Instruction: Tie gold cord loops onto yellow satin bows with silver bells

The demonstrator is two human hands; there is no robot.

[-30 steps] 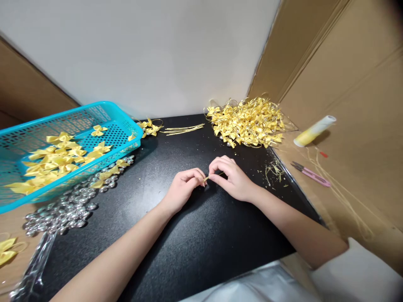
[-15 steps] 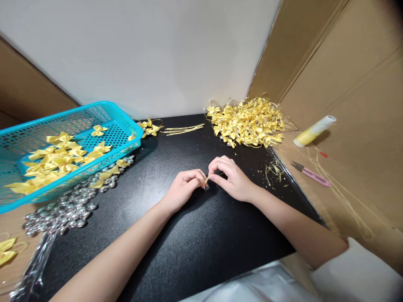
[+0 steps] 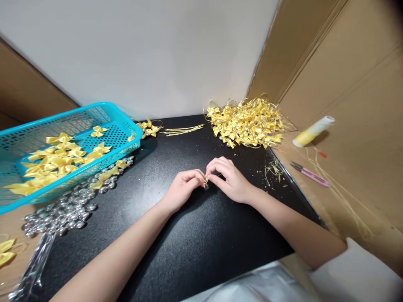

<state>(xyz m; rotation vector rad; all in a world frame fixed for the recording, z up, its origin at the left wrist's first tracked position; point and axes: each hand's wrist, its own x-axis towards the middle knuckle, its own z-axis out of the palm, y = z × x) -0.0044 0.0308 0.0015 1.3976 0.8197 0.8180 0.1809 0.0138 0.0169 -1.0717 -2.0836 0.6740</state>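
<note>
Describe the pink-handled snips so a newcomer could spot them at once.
Right of the black tabletop, a white-and-yellow tube sits on the brown surface. The snips lie nearer the person, blades toward the tabletop. Their pink handle sets them apart from the pale strings beside them.

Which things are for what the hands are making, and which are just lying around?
Probably for the making:
- gold cord, between the left hand and right hand
- yellow bows in the blue basket
- silver beads
- straight cords
- pink-handled snips

Probably just lying around:
- cord scraps
- small red piece
</note>
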